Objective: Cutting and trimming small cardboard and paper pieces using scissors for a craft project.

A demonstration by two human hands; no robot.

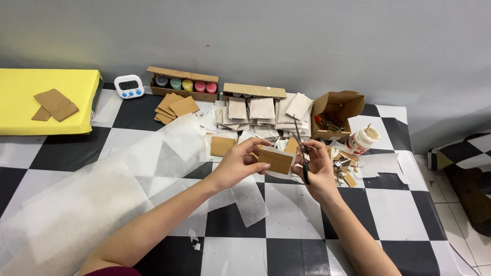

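Surface: a table covered in black-and-white checked cloth [286,255], set against a plain grey wall; sheets of thin white paper [92,199] are spread over its left half.

Card piece: a small brown cardboard rectangle [276,161] with white paper edging is held above the table centre, between both hands; its long axis runs left to right, tilted slightly.

Left hand: the left hand [238,163] is closed on the card's left end, thumb beneath and fingers over the top edge.

Right hand: the right hand [319,171] is closed around the handles of dark scissors [302,153]; it also touches the card's right end.

Key relation: the scissors lie just right of the card, blades pointing up and away, roughly crosswise to the card's long axis.

Blade opening: the blades appear nearly together; the exact gap cannot be told.

Nearer hand: both are in contact with the card; the left carries it.

Surroundings: paper-wrapped pieces [261,110] are stacked behind, with an open cardboard box [337,112], a white glue jar [362,140], a row of paint pots [184,84], a small timer [128,86] and a yellow board [46,99] at far left.
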